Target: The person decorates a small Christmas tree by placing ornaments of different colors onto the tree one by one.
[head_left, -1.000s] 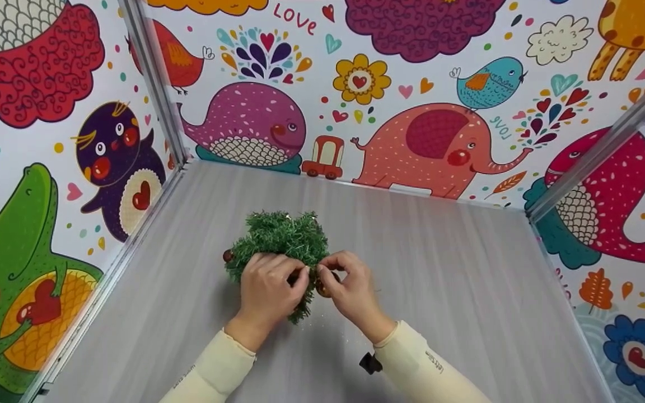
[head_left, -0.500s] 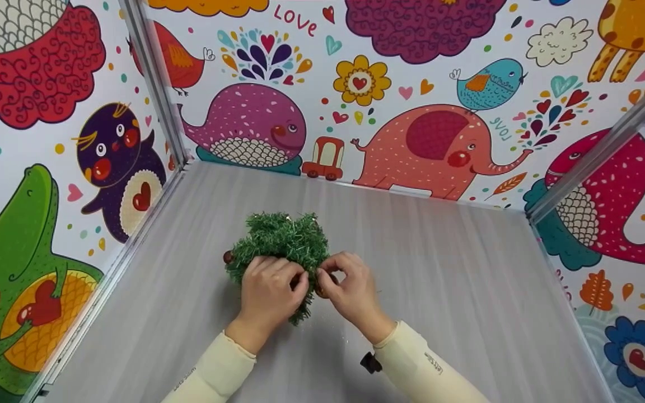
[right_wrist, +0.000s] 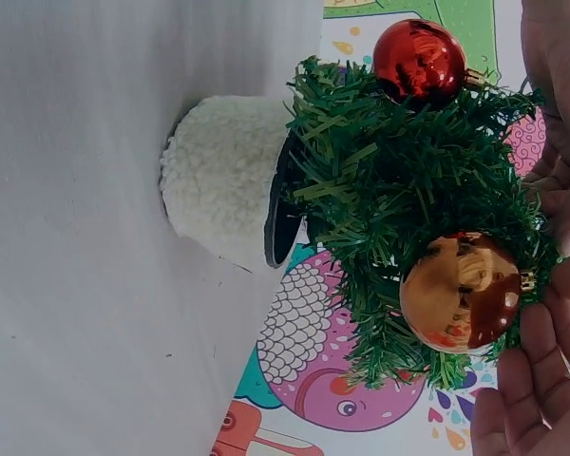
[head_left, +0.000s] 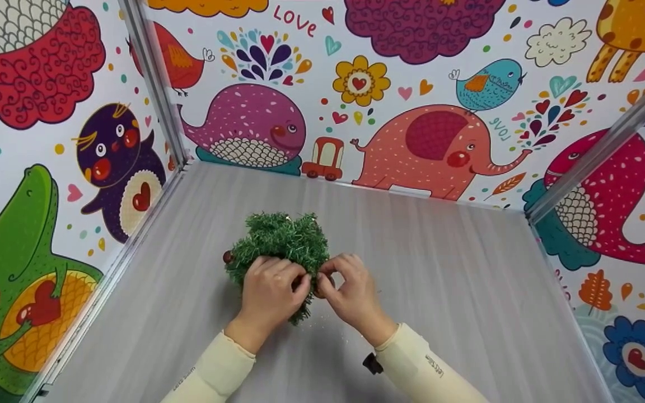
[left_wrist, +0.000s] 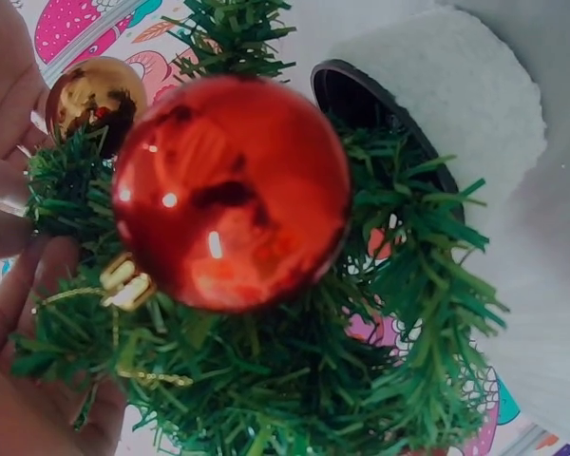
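Note:
A small green artificial Christmas tree [head_left: 280,238] stands in a pot [right_wrist: 223,176] with a white fleecy cover. My left hand [head_left: 275,288] has its fingers curled at a branch on the near side, thumb and forefinger pinched together. Right beside it, my right hand [head_left: 350,288] pinches at the golden cap of a gold bauble [right_wrist: 461,293], which hangs against the branch tips. The bauble's hanging loop is hidden among fingers and needles. A shiny red bauble [left_wrist: 233,195] with a gold cord hangs on the left hand's side of the tree.
Another bauble [head_left: 228,257], dark red, shows at the tree's left edge. The grey wood-grain tabletop [head_left: 440,280] is bordered by printed cartoon walls [head_left: 322,101] with metal corner strips [head_left: 157,84]. Glitter specks lie between the forearms.
The gold bauble has shifted slightly left and shows less beneath the right hand. Both hands stay at the same branch, with only small finger movements.

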Motion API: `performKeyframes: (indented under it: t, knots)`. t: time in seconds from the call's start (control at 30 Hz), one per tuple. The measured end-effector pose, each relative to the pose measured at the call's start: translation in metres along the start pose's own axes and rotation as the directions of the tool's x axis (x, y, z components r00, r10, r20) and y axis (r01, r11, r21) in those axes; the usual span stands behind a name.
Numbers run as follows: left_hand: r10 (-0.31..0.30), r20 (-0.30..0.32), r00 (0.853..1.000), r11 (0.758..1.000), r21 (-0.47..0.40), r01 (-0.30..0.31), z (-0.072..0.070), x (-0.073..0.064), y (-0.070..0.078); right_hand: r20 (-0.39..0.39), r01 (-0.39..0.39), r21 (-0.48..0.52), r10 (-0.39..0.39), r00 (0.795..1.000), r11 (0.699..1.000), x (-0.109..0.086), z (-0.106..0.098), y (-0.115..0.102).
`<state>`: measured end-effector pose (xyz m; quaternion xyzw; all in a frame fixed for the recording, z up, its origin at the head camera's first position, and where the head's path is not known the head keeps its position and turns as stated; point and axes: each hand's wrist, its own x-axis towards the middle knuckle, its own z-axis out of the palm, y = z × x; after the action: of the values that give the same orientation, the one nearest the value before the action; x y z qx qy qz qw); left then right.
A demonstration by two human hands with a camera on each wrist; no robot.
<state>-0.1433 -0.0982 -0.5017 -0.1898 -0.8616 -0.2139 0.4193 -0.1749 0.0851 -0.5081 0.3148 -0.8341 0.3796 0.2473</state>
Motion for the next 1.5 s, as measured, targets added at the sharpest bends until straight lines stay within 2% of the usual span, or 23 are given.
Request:
performKeyframes:
  t: [0.9, 1.5]
  knots:
    - [0.007, 0.016, 1.0, 1.0, -0.001, -0.007, -0.005, 0.002, 0.0, -0.062, 0.04, 0.014, -0.039, 0.997, 0.999, -0.002, -0.002, 0.004]
    - [0.017, 0.026, 1.0, 1.0, -0.015, -0.017, -0.006, 0.003, 0.0, -0.046, 0.036, -0.007, -0.036, 0.998, 0.999, -0.007, -0.008, 0.009]
